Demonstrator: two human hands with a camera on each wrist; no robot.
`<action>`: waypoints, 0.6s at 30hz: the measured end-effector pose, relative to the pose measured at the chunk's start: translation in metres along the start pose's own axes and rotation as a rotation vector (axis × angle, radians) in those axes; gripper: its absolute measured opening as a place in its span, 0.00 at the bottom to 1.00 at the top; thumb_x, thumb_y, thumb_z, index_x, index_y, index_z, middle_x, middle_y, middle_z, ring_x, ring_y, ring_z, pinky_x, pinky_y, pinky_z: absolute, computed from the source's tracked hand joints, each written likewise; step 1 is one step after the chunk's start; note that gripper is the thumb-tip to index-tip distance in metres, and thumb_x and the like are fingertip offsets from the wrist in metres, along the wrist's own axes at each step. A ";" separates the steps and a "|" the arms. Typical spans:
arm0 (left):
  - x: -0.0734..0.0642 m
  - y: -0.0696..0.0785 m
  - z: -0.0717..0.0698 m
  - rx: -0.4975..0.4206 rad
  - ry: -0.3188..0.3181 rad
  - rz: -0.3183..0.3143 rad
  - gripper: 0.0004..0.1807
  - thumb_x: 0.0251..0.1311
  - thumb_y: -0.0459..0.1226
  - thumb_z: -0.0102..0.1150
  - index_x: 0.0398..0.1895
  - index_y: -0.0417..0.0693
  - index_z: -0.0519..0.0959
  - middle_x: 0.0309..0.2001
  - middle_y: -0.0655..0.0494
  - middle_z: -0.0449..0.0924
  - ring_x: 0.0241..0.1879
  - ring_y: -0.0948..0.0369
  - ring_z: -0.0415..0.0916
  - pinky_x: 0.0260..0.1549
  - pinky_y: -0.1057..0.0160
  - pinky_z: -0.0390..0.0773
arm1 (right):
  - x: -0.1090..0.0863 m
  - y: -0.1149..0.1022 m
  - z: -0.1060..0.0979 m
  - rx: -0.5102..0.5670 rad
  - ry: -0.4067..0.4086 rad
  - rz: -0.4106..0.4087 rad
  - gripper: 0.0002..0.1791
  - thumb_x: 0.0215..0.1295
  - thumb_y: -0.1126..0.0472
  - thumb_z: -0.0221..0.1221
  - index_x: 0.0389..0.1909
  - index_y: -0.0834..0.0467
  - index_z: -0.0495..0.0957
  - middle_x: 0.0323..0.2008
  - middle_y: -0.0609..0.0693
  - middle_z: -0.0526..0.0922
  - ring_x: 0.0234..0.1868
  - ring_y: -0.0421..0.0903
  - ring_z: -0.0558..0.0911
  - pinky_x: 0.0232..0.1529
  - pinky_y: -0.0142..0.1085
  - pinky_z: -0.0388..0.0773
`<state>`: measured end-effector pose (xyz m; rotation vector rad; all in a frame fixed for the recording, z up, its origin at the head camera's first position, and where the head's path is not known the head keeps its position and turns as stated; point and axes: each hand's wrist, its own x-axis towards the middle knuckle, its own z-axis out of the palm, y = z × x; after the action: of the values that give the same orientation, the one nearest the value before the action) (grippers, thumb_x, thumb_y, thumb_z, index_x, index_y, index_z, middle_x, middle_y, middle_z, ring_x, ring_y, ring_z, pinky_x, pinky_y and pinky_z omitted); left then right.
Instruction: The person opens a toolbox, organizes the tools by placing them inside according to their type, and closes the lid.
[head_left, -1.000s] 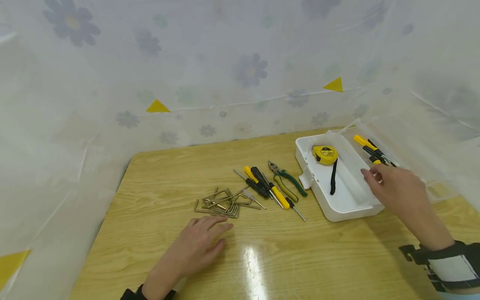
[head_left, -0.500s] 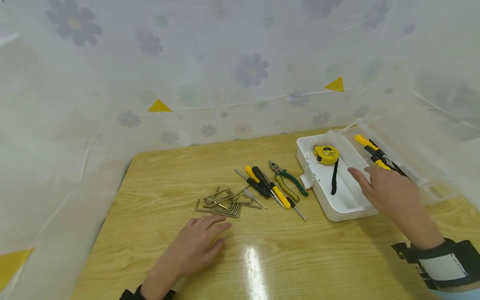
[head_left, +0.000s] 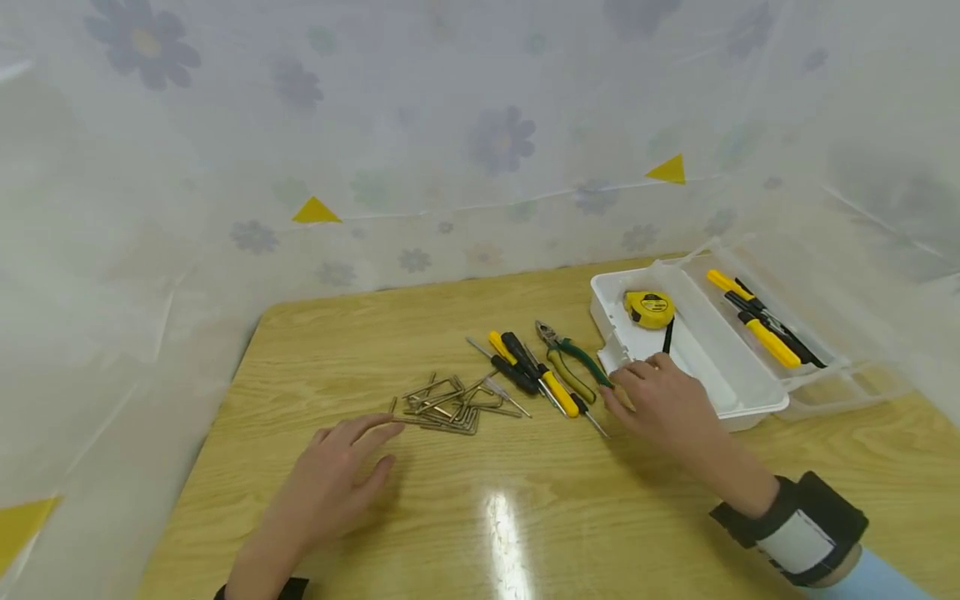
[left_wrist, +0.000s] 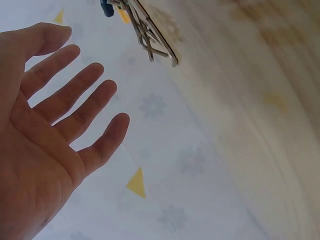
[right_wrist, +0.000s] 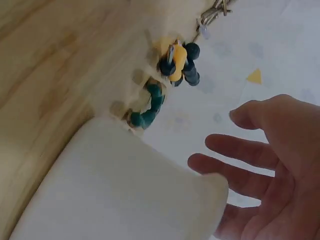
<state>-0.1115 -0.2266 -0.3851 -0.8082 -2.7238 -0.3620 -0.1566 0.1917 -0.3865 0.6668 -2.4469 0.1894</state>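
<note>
My left hand hovers with loosely spread fingers at the left side of a pile of L-shaped hex keys. In the left wrist view nothing lies in that palm. My right hand is over the near left side of the white toolbox, its fingertips close to the handles of green-handled pliers; whether they touch is unclear. The right wrist view has its fingers extended and holding nothing. Several screwdrivers with yellow and black handles lie between the hex keys and the pliers.
Inside the toolbox sits a yellow tape measure with a black strap, partly hidden. Its clear lid is folded open to the right, with several yellow- and black-handled tools in it. A flowered plastic curtain stands behind the wooden table.
My right hand has moved left from the lid side, across the toolbox, to the pliers' handles. The left hand has drawn back slightly to the left.
</note>
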 end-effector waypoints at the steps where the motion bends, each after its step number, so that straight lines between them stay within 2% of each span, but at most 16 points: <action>1: -0.001 -0.001 -0.001 0.000 -0.005 -0.010 0.22 0.63 0.40 0.69 0.61 0.55 0.81 0.60 0.52 0.83 0.57 0.51 0.82 0.47 0.42 0.81 | 0.003 -0.005 0.004 -0.010 -0.008 -0.017 0.08 0.54 0.59 0.72 0.30 0.59 0.86 0.32 0.55 0.88 0.34 0.58 0.85 0.29 0.47 0.83; 3: -0.003 -0.002 -0.003 0.006 -0.004 -0.014 0.22 0.62 0.39 0.69 0.61 0.54 0.82 0.60 0.51 0.83 0.57 0.50 0.82 0.47 0.41 0.81 | 0.009 -0.016 0.011 -0.018 -0.019 -0.061 0.08 0.54 0.60 0.74 0.29 0.59 0.86 0.32 0.55 0.88 0.35 0.57 0.83 0.31 0.46 0.83; 5: -0.004 -0.002 -0.003 0.011 -0.004 -0.017 0.22 0.62 0.39 0.69 0.61 0.54 0.82 0.60 0.51 0.83 0.57 0.50 0.82 0.47 0.41 0.81 | 0.016 -0.026 0.018 -0.012 -0.056 -0.090 0.08 0.55 0.60 0.73 0.30 0.58 0.85 0.32 0.54 0.86 0.32 0.54 0.82 0.28 0.44 0.81; 10: -0.005 -0.003 -0.002 0.019 0.029 0.002 0.22 0.61 0.39 0.70 0.59 0.53 0.82 0.58 0.51 0.84 0.56 0.51 0.82 0.46 0.42 0.82 | 0.025 -0.041 0.034 -0.005 -0.334 -0.066 0.09 0.65 0.56 0.67 0.37 0.58 0.83 0.32 0.52 0.83 0.30 0.51 0.77 0.24 0.39 0.75; 12: -0.006 -0.003 -0.001 0.022 0.043 0.014 0.22 0.60 0.38 0.71 0.59 0.53 0.83 0.58 0.51 0.84 0.56 0.51 0.82 0.45 0.43 0.82 | 0.024 -0.043 0.037 -0.014 -0.415 -0.052 0.10 0.66 0.57 0.66 0.41 0.60 0.82 0.33 0.53 0.83 0.31 0.52 0.77 0.24 0.40 0.75; 15: -0.006 -0.004 0.000 0.029 0.053 0.022 0.23 0.59 0.38 0.71 0.59 0.52 0.83 0.57 0.51 0.84 0.55 0.51 0.83 0.45 0.43 0.82 | 0.022 -0.044 0.039 -0.026 -0.450 -0.053 0.10 0.64 0.60 0.66 0.42 0.62 0.82 0.33 0.54 0.85 0.32 0.52 0.78 0.25 0.41 0.76; 18: -0.007 -0.005 0.000 0.039 0.056 0.019 0.23 0.59 0.39 0.71 0.59 0.52 0.83 0.57 0.51 0.84 0.55 0.51 0.83 0.46 0.43 0.83 | 0.021 -0.044 0.037 -0.014 -0.421 -0.072 0.08 0.62 0.64 0.67 0.39 0.61 0.80 0.30 0.53 0.84 0.31 0.52 0.79 0.26 0.42 0.77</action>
<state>-0.1082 -0.2343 -0.3880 -0.8007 -2.6611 -0.3222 -0.1680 0.1351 -0.4053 0.8578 -2.8124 0.0007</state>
